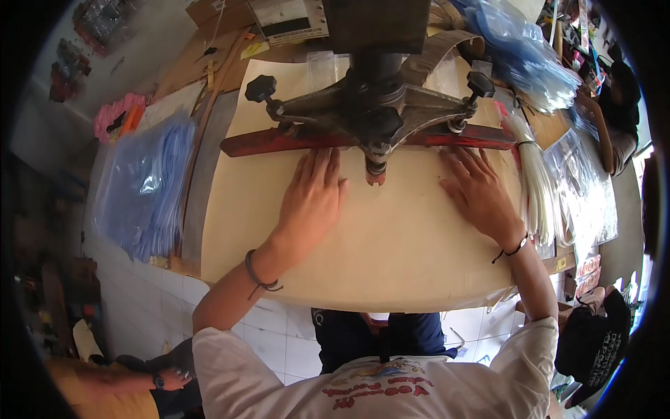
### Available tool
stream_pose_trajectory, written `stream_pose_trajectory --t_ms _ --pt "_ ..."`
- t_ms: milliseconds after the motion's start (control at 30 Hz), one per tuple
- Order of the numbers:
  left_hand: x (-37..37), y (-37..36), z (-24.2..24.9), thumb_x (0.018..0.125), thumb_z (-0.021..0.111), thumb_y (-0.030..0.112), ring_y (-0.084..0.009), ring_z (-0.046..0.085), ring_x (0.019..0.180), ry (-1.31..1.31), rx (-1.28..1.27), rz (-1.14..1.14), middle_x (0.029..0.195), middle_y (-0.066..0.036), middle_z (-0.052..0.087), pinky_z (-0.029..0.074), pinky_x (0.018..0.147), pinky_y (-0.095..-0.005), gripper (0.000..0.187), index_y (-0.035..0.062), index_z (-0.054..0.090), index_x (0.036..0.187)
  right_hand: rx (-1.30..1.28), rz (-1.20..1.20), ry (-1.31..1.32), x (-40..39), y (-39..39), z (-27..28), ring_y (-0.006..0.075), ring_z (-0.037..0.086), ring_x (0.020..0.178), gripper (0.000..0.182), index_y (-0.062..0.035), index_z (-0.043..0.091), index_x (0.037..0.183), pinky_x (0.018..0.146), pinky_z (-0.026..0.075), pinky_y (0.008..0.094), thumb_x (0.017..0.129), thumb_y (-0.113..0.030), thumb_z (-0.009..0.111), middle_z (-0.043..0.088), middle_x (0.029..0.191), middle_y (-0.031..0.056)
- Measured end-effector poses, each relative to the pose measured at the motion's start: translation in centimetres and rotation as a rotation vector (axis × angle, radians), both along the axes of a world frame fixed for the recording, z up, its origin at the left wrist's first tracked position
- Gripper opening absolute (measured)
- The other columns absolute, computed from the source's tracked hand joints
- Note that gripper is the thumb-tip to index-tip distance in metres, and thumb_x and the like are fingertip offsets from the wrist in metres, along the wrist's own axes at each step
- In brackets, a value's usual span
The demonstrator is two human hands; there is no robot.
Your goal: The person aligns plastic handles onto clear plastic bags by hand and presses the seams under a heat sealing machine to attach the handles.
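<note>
My left hand (pixel 313 199) lies flat on the tan work surface (pixel 391 244), fingers stretched forward. Its fingertips reach the near edge of a long red bar (pixel 258 142) and are partly hidden there. On the other side of the central post, my right hand (pixel 485 199) also rests flat, fingers apart, with its tips at the same bar. The bar hangs from a dark metal press head (pixel 373 105) with black knobs (pixel 261 89). Clear plastic (pixel 322 68) shows behind the bar; whether any plastic lies under my fingers I cannot make out.
A stack of clear bluish plastic bags (pixel 146 181) lies at the left. More plastic bags (pixel 520 52) are heaped at the back right, near a tied bundle of whitish strips (pixel 536 181). A cardboard box (pixel 289 19) stands behind. Other people (pixel 105 384) are at the lower left and right.
</note>
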State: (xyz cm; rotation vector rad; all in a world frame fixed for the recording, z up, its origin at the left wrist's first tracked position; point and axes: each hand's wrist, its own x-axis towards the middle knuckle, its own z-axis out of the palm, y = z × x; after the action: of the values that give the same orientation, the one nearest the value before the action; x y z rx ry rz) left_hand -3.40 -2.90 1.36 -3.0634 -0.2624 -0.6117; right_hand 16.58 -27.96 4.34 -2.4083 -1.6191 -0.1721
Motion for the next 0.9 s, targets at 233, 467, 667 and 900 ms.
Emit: stream_pose_trajectory --t_ms 233,467,667,900 --pt "0.3 1.0 -0.7 0.101 0.052 0.021 -0.0461 0.049 0.129 0.03 -0.084 -0.031 0.137 -0.029 0.051 0.037 0.114 -0.0514 0.054 -0.0114 0.044 0.143 0.051 0.012 -0.024 -0.1 -0.1 0.0 0.0427 0.045 0.139 0.049 -0.002 0.05 0.144 0.122 0.028 0.0531 0.101 -0.026 0.055 0.053 0.144 0.0255" --pt "0.4 1.5 -0.4 0.1 0.051 0.019 -0.0464 0.042 0.136 0.006 -0.15 -0.094 0.143 -0.03 0.044 0.032 0.118 -0.0537 0.055 -0.0121 0.04 0.145 0.043 -0.003 -0.018 0.1 0.0 -0.3 0.0416 0.045 0.139 0.048 -0.0014 0.052 0.142 0.122 0.028 0.0529 0.101 -0.025 0.056 0.052 0.145 0.025" --pt "0.3 1.9 -0.1 0.099 0.05 0.019 -0.0488 0.042 0.135 0.052 -0.219 -0.132 0.145 -0.031 0.042 0.029 0.12 -0.0549 0.058 -0.0119 0.036 0.147 0.023 -0.013 -0.023 -0.1 -0.2 -0.1 0.0373 0.044 0.142 0.048 -0.0026 0.053 0.142 0.122 0.028 0.0523 0.102 -0.029 0.053 0.05 0.149 0.0213" --pt "0.2 1.9 -0.4 0.1 0.049 0.021 -0.0492 0.039 0.137 0.113 -0.204 -0.088 0.146 -0.031 0.042 0.027 0.121 -0.0546 0.058 -0.0112 0.037 0.146 0.033 -0.005 -0.008 0.0 -0.3 -0.1 0.039 0.043 0.141 0.049 -0.0033 0.052 0.143 0.122 0.027 0.0529 0.1 -0.026 0.056 0.05 0.149 0.0226"
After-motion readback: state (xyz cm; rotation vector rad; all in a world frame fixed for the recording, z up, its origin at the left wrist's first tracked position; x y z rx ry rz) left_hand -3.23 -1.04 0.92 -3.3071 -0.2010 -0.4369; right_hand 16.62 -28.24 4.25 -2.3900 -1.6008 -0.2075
